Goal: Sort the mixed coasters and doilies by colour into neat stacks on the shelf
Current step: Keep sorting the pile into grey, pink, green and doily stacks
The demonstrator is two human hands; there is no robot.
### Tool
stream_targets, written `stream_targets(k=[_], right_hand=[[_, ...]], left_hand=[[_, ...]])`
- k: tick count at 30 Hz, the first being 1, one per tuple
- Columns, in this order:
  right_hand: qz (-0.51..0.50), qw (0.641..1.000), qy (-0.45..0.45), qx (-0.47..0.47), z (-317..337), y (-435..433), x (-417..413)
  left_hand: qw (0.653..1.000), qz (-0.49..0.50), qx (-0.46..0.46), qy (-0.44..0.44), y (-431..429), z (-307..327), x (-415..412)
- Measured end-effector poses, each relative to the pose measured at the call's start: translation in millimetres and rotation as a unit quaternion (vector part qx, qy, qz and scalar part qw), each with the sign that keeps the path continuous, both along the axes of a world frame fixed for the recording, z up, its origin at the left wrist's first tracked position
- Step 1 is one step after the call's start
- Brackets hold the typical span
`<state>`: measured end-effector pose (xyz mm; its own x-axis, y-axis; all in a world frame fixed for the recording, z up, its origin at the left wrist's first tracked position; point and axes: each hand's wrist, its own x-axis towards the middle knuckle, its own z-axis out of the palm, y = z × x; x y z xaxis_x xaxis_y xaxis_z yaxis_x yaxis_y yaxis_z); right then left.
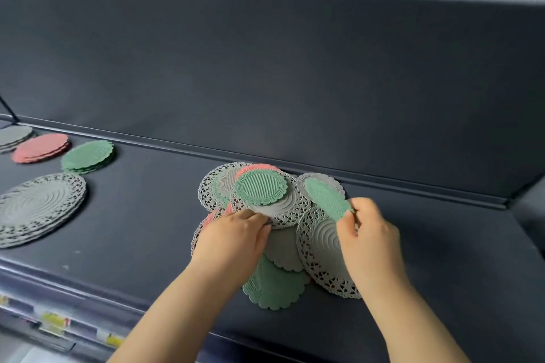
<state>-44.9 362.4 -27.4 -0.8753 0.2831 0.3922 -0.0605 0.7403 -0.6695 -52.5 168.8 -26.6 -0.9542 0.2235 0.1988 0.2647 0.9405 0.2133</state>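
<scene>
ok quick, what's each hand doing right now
Left hand: open, fingers resting on the mixed pile.
Right hand: pinching a green coaster by its edge, tilted up off the pile.

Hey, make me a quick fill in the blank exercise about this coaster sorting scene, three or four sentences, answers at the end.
1. The right hand pinches a coaster whose colour is ____.
2. The mixed pile has the ____ hand resting on it.
3. The sorted stack between the small grey stack and the green stack is ____.
4. The stack of large lacy doilies is ____.

Answers: green; left; pink; grey.
</scene>
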Motion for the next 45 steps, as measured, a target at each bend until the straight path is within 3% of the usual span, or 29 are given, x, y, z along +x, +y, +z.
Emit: stream_targets(k=[5, 9, 15, 20, 27, 33, 38, 41, 45], right_hand=[[-0.002, 0.998, 0.047, 0.051, 5, 6, 9], [0.071, 0.985, -0.053, 0.147, -11, -1, 8], [0.068, 0.980, -0.034, 0.183, -17, -1, 8], [0.047, 0.989, -0.054, 0.130, -24, -1, 6], [0.036, 0.988, -0.063, 0.136, -26, -2, 3], [0.028, 0.986, -0.044, 0.158, -25, -4, 3], [0.028, 0.980, -0.025, 0.196, -25, -3, 3], [0.032, 0.984, -0.019, 0.172, -27, -1, 4], [0.064, 0.987, -0.071, 0.130, -28, 2, 4]], left_hand=[[0.998, 0.005, -0.054, -0.011, 1, 5, -5], [0.998, 0.004, -0.069, -0.003, -1, 9, -11], [0.997, -0.036, 0.010, 0.062, 2, 10, -38], [0.996, -0.035, -0.075, -0.011, 9, 3, -63], [0.991, -0.033, -0.132, -0.021, 11, 16, -71], [0.996, -0.035, -0.058, -0.049, 8, 18, -74], [0.996, -0.062, -0.049, -0.051, -1, 14, -68], [0.997, -0.074, -0.008, -0.020, -11, 13, -57], [0.981, -0.142, 0.046, 0.127, -29, -1, -42]])
